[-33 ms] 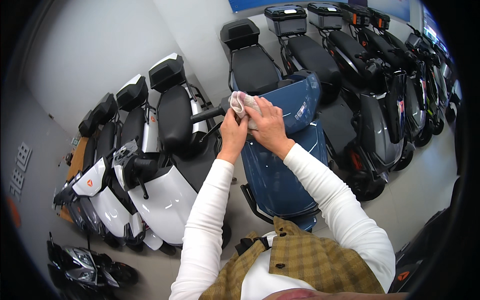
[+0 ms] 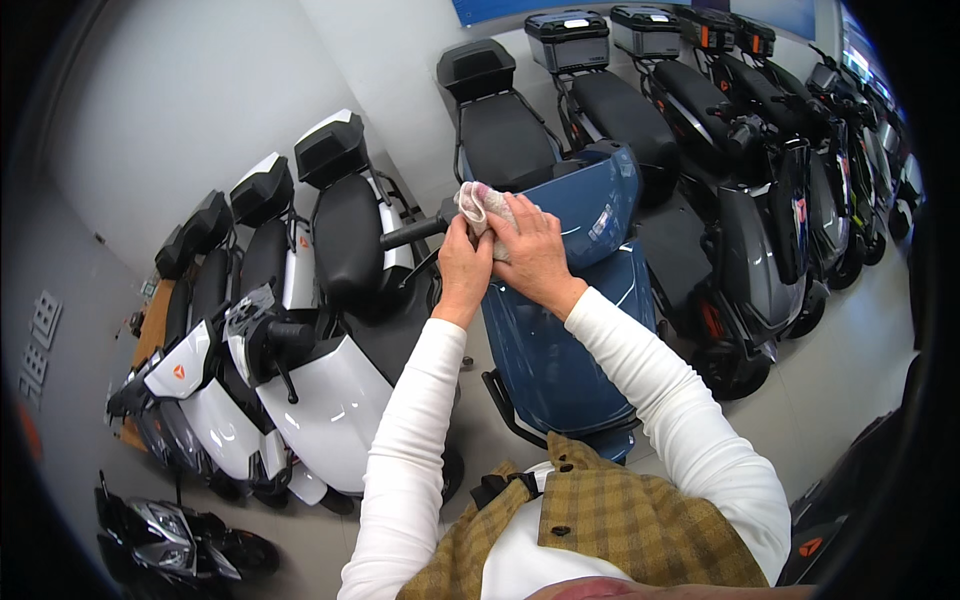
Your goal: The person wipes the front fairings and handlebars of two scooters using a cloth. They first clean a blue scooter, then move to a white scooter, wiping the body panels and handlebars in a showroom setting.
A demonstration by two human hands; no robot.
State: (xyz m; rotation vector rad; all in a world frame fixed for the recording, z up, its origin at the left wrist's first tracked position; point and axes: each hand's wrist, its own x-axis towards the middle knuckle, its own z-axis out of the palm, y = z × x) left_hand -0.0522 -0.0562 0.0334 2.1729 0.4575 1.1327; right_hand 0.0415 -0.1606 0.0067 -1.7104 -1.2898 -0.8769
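Note:
A folded light-coloured cloth (image 2: pixel 476 207) with pinkish patches is bunched at the left side of a blue scooter's head. My left hand (image 2: pixel 464 272) pinches its near edge, thumb and fingers closed on it. From the right, my right hand (image 2: pixel 540 248) grips the same cloth, fingers bent over it. Beside the cloth, a black handlebar grip (image 2: pixel 412 234) and a brake lever stick out to the left. Below my hands is the scooter's glossy blue front panel (image 2: pixel 565 350). The cloth and my fingers hide the part of the handlebar under them.
White scooters (image 2: pixel 335 405) stand close on the left, and a grey scooter (image 2: pixel 760 260) on the right. More scooters with black seats (image 2: pixel 505 135) line the wall behind, some carrying top boxes (image 2: pixel 568 42). A dark motorbike (image 2: pixel 165 540) is at the lower left.

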